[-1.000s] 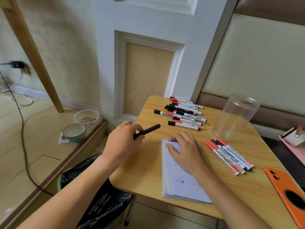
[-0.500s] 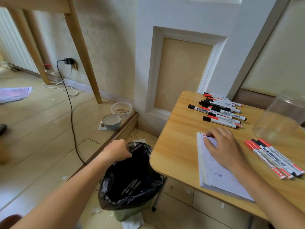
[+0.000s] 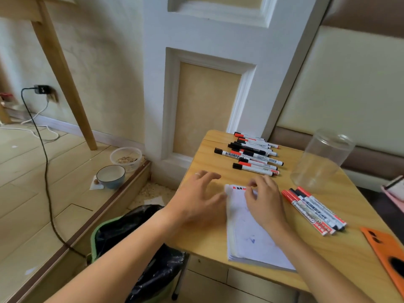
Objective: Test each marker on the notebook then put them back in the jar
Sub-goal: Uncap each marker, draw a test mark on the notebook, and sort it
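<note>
Markers (image 3: pixel 251 155), red- and black-capped, lie behind our white paper notebook (image 3: pixel 251 232), long axes left-right; clear plastic jar (image 3: pixel 321 162) stands right. Our left hand (image 3: pixel 196 200) hovers open; our right hand (image 3: pixel 264 200) presses the page, fingers relaxed.

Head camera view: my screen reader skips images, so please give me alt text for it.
A person's left hand and right hand hover open over a notebook on a small wooden table. Markers lie in a far pile and a near-right group beside an empty clear jar.
</note>
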